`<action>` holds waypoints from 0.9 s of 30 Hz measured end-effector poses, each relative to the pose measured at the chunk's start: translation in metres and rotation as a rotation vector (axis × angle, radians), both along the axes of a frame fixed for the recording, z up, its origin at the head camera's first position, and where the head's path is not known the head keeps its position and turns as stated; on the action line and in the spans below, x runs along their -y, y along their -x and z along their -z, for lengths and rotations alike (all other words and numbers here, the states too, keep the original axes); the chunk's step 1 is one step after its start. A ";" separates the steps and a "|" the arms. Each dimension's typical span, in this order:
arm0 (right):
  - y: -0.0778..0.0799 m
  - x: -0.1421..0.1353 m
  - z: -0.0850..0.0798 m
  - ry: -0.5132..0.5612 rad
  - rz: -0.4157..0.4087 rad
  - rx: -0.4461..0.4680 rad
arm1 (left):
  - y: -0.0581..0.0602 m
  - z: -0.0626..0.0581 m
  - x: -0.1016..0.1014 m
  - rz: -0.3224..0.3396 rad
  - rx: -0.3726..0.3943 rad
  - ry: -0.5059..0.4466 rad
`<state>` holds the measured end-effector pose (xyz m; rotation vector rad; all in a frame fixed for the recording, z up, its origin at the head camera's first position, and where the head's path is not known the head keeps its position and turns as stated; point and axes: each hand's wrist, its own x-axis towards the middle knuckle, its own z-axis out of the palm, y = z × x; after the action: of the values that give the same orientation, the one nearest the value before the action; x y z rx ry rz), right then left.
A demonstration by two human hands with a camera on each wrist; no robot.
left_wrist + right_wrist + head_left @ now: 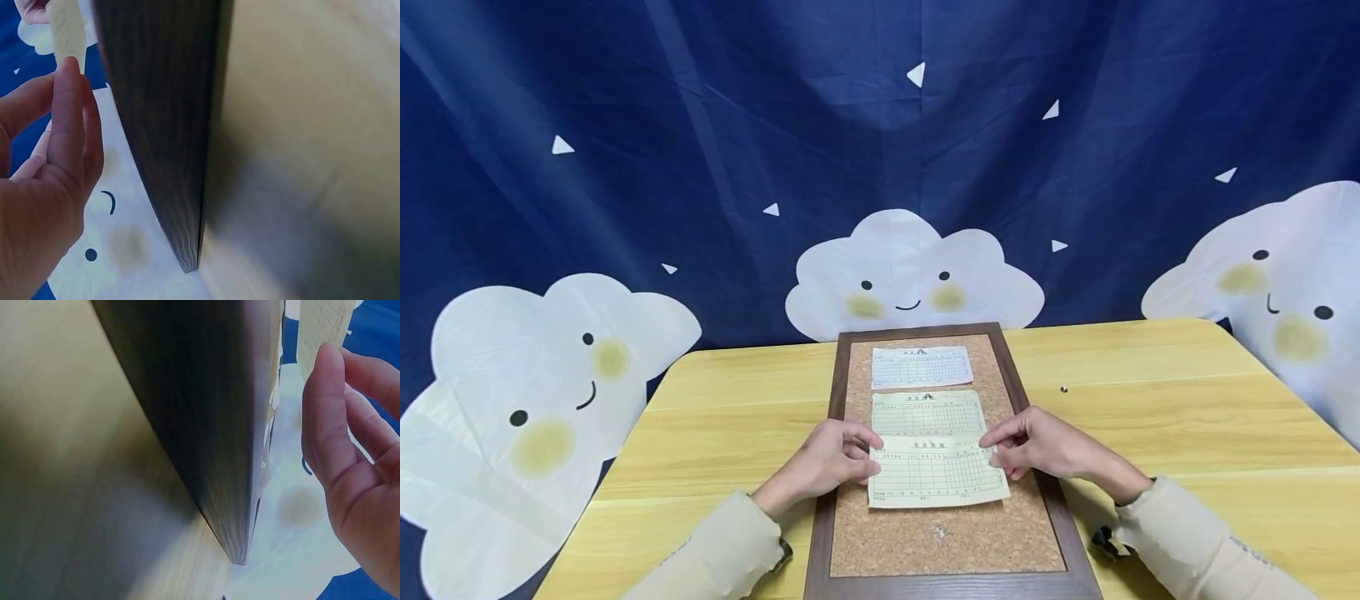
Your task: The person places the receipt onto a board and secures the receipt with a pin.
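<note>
My left hand (831,458) and right hand (1037,442) pinch the two side edges of a pale yellow-green printed form (936,479), thumbs and fingertips at its margins. It is held over the lower half of a framed cork board (887,550) and overlaps a second yellow-green form (917,414). Above that, a bluish-white form (921,367) is on the cork, with a small dark pin or clip at its top. In the left wrist view the held form (69,34) shows between thumb and fingers; the right wrist view shows its other edge likewise.
The board's dark wooden frame (1078,558) lies on a wood-grain table (1210,433). A small shiny pin-like piece (1063,389) is on the table right of the board. A whitish mark (938,531) shows on the lower cork. Behind hangs a blue cloud-print curtain (737,125).
</note>
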<state>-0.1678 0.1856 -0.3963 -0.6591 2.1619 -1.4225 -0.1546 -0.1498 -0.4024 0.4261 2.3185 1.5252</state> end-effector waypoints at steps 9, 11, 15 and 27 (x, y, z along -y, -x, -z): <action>-0.001 0.000 0.001 -0.009 -0.009 -0.005 | -0.001 0.001 -0.003 0.000 -0.015 0.033; -0.001 -0.001 0.002 -0.006 -0.013 -0.007 | -0.002 0.001 -0.003 0.000 -0.015 0.040; -0.001 -0.001 0.002 -0.003 -0.016 -0.003 | -0.003 0.002 -0.004 -0.003 0.003 0.042; -0.002 0.001 0.003 -0.009 -0.013 0.006 | -0.003 0.002 -0.006 0.005 -0.017 0.120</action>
<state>-0.1661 0.1849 -0.3993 -0.6635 2.1546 -1.4062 -0.1514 -0.1435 -0.4040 0.4149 2.4049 1.3761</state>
